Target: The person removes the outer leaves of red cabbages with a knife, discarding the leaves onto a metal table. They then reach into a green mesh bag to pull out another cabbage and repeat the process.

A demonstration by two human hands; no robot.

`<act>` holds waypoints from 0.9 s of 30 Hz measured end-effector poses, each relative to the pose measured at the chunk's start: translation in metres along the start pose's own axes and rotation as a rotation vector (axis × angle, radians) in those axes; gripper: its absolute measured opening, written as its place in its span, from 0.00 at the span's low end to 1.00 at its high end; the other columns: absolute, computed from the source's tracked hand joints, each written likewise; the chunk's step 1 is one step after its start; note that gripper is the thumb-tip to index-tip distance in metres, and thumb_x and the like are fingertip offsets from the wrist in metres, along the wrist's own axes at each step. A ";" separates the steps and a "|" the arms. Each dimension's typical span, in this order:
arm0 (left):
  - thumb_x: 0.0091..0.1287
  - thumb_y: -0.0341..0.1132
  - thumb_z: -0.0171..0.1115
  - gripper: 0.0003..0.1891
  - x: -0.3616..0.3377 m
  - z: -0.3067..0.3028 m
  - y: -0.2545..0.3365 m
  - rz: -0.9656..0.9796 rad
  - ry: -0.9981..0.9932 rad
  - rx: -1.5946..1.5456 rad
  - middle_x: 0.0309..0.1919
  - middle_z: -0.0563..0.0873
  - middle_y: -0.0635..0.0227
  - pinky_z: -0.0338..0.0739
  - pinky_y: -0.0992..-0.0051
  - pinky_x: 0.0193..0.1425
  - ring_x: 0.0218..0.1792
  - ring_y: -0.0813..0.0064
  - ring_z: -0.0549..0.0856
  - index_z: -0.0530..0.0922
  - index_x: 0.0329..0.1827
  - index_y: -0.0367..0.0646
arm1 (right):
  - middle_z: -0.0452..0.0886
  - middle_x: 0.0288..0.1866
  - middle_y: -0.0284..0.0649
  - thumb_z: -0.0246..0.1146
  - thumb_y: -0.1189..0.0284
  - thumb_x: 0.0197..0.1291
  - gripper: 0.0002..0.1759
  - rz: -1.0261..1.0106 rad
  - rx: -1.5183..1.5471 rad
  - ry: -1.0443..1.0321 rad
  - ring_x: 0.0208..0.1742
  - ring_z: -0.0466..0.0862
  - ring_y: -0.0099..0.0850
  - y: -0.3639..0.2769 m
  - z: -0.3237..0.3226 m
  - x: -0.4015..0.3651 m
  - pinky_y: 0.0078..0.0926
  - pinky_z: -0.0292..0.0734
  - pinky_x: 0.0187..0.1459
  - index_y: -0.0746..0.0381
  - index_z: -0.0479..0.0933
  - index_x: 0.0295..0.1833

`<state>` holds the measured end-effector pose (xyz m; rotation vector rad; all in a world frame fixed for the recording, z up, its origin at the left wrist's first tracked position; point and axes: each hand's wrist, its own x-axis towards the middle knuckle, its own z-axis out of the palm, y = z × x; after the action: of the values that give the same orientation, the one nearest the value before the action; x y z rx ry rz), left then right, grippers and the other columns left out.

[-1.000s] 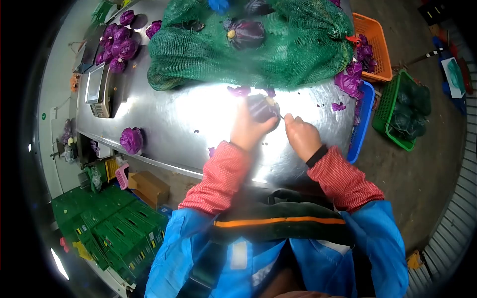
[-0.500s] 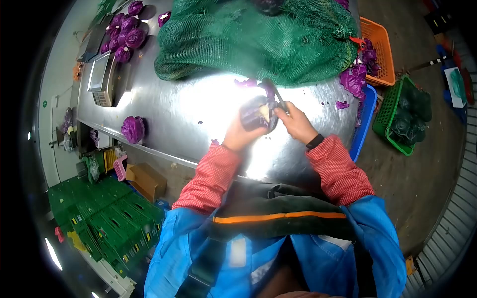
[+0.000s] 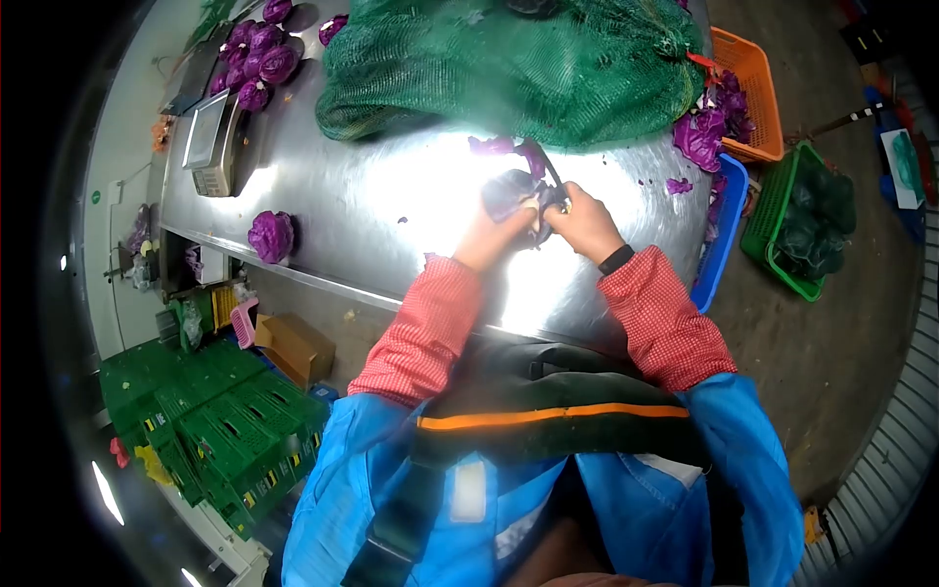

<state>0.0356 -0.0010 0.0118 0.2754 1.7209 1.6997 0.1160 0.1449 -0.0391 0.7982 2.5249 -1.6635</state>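
A red cabbage (image 3: 508, 190) sits in my left hand (image 3: 491, 235), whose fingers are wrapped round it and whose thumb lies over its pale stem end. My right hand (image 3: 589, 227) is closed on a knife (image 3: 552, 170); the narrow dark blade points up and away along the cabbage's right side, and the handle is hidden by my fingers. Purple leaf pieces (image 3: 492, 146) lie on the steel table (image 3: 333, 220) just beyond the cabbage. One whole red cabbage (image 3: 271, 237) rests near the table's front edge, left of my hands.
A full green mesh sack (image 3: 509, 73) lies across the table's far side. At the left stand a scale (image 3: 208, 147) and piled red cabbages (image 3: 262, 54). To the right are an orange crate (image 3: 748, 83) with leaves, a blue crate (image 3: 721, 249) and a green basket (image 3: 773, 220).
The cabbage has turned in my left hand, and my left thumb has come over its stem end. My right hand has shifted slightly, still holding the knife. The whole view has shifted a little.
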 end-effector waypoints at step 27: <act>0.47 0.38 0.80 0.54 0.089 -0.061 -0.038 0.156 -0.300 0.646 0.55 0.78 0.52 0.72 0.68 0.64 0.57 0.64 0.79 0.53 0.74 0.35 | 0.85 0.39 0.46 0.65 0.63 0.57 0.21 -0.487 -0.458 0.064 0.38 0.85 0.45 -0.024 -0.028 0.028 0.40 0.81 0.39 0.58 0.77 0.55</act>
<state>-0.0547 -0.0011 -0.0586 0.9262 2.0002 1.0772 0.0892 0.1734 -0.0139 0.2104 3.1422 -1.0477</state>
